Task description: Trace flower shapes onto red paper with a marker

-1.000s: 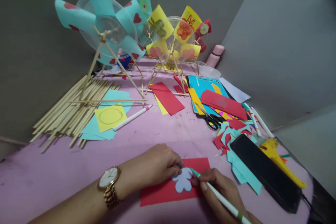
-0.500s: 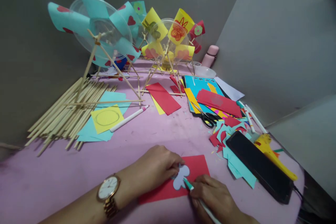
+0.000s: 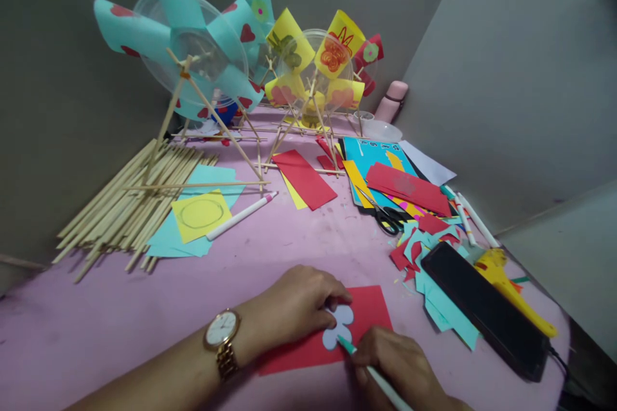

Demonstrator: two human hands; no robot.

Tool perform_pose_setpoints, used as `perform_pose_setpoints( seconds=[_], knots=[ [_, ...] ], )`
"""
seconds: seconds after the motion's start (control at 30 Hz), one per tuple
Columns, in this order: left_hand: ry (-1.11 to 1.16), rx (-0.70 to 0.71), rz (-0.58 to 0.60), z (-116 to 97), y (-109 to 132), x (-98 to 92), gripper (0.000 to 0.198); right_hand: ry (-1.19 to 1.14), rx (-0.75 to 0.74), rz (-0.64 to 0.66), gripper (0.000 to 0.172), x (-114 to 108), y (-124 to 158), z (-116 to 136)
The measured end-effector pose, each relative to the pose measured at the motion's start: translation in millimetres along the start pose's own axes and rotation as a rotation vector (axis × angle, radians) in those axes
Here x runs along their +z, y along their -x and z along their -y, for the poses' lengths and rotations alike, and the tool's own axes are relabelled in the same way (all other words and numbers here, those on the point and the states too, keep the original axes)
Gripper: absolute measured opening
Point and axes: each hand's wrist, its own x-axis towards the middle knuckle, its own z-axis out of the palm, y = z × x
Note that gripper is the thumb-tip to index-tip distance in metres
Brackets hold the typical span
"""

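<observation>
A pale flower-shaped paper cutout [image 3: 331,338] lies on a sheet of red paper [image 3: 369,308] near the front of the table. My left hand [image 3: 306,298], with a gold watch [image 3: 222,329] on its wrist, has its fingers bent and holds the cutout down at its upper left, hiding part of it. My right hand [image 3: 398,359] is closed round a white marker [image 3: 385,385]. Its green tip touches or nearly touches the lower right edge of the cutout.
Bamboo sticks [image 3: 120,205] lie at left beside a pink-capped marker [image 3: 241,217]. Blue [image 3: 176,13] and yellow [image 3: 294,38] paper pinwheels on stick frames stand behind. At right are scissors [image 3: 385,217], paper scraps [image 3: 453,318], a black phone [image 3: 486,311] and a yellow glue gun [image 3: 518,295].
The cutout sits turned slightly on the red paper, and my left fingers have shifted on it. The marker tip stays at its lower right edge. The whole view has moved a little.
</observation>
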Motion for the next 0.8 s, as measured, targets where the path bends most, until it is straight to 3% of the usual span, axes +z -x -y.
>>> perform_pose_setpoints(
  seconds=[0.3, 0.8],
  knots=[
    [0.086, 0.008, 0.003, 5.3, -0.9, 0.6, 0.031, -0.136, 0.339, 0.132, 0.016, 10.1, -7.0, 7.1],
    [0.13, 0.01, -0.021, 10.5, 0.8, 3.9, 0.032, -0.062, 0.294, 0.175, 0.017, 10.3, -8.9, 5.7]
  ],
)
